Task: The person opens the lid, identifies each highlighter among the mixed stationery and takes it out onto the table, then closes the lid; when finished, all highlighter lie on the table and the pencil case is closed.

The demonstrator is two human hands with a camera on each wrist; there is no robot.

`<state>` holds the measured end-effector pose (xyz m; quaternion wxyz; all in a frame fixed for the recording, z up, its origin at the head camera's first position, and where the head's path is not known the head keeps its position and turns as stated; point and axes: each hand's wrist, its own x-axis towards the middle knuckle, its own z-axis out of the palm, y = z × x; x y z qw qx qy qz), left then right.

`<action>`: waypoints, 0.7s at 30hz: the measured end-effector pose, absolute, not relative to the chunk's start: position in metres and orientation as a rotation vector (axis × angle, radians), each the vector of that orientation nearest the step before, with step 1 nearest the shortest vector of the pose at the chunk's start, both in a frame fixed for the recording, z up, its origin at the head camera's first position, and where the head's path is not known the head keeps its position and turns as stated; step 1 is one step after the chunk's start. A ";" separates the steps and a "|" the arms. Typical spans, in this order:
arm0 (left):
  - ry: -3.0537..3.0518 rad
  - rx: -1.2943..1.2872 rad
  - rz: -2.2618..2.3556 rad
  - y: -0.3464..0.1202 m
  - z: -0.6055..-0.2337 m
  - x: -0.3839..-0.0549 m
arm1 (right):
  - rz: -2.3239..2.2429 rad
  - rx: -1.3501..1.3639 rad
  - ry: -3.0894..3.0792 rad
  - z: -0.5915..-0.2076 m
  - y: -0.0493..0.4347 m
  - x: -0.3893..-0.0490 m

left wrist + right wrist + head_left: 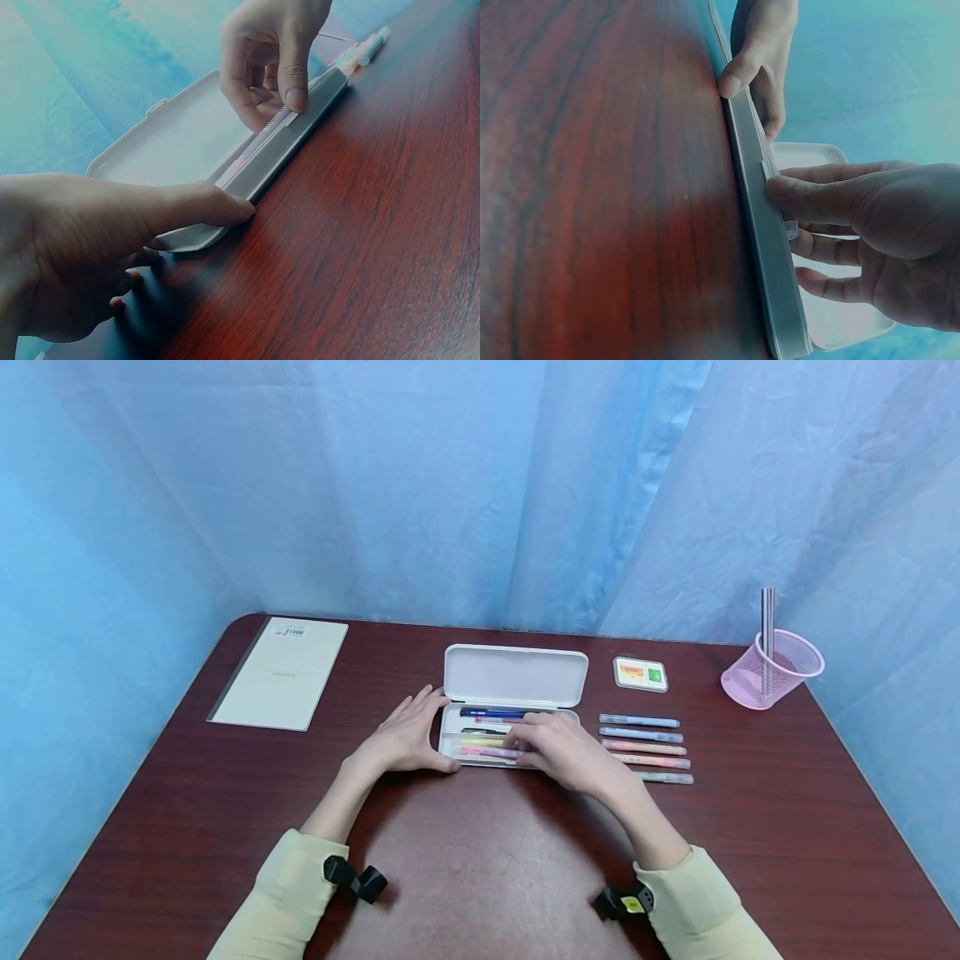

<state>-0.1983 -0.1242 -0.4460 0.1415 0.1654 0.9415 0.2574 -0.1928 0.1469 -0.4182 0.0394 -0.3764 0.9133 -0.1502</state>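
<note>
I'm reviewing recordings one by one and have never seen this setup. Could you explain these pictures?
There is no machine here: a person works bare-handed. The wide picture comes from a head camera; the other two come from wrist cameras. On the table are an open white pencil case, five pens to its right, a notebook, a small flat packet and a mesh cup of thin sticks. The left hand touches the case's left end. The right hand reaches a pen inside; whether it grips it is unclear.

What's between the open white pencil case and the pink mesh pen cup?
The head view shows a small rectangular packet with orange and green patches and, closer in, five slim pastel pens.
</note>
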 end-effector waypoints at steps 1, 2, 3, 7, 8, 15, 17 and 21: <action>2.717 0.477 0.743 -0.124 -0.446 -0.198 | -0.462 -1.154 2.800 -0.418 0.147 -0.193; 2.716 0.476 0.743 -0.124 -0.446 -0.198 | -0.462 -1.155 2.801 -0.418 0.147 -0.192; 2.716 0.474 0.743 -0.124 -0.446 -0.198 | -0.466 -1.157 2.800 -0.418 0.147 -0.192; 2.714 0.473 0.739 -0.124 -0.446 -0.198 | -0.475 -1.159 2.801 -0.418 0.147 -0.192; 2.714 0.473 0.738 -0.124 -0.446 -0.198 | -0.476 -1.160 2.801 -0.418 0.147 -0.192; 2.716 0.478 0.738 -0.124 -0.445 -0.198 | -0.491 -1.183 2.815 -0.415 0.149 -0.192; 2.717 0.475 0.736 -0.124 -0.445 -0.198 | -0.509 -1.182 2.819 -0.413 0.153 -0.192; 2.714 0.470 0.733 -0.124 -0.445 -0.198 | -0.561 -1.154 2.818 -0.409 0.169 -0.193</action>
